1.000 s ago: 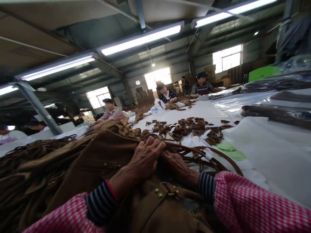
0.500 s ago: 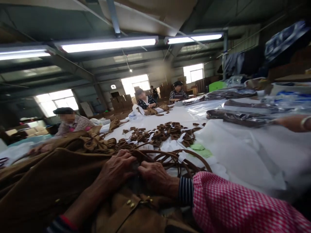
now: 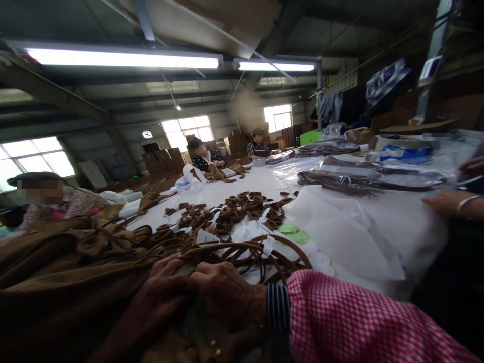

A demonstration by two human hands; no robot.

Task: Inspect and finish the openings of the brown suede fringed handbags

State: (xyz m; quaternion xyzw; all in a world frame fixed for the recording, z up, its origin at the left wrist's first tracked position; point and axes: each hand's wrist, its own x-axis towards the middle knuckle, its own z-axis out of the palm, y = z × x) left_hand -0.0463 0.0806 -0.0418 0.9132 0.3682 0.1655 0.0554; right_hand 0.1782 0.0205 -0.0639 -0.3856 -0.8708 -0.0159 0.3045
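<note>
Brown fabric, probably several soft pieces heaped together, fills the lower left in front of me. My left hand lies on it with bent fingers, gripping the cloth near its upper edge. Beside it, my right hand is curled closed at the same spot, the two hands touching. What lies between the fingers is mostly hidden by the hands and dark shadow. Small brass-coloured fittings show on the fabric under my right wrist. Long brown straps, bound with a white band, loop just beyond my hands.
Coiled brown straps lie across the white table covering, with green paper scraps near them. Plastic-wrapped dark pieces lie at right. A co-worker's hand reaches in there. Other people sit along the left and far sides.
My view has swung right, so the scene sits further left. My right hand has closed up against my left, and the brass fittings are now more covered and in shadow.
</note>
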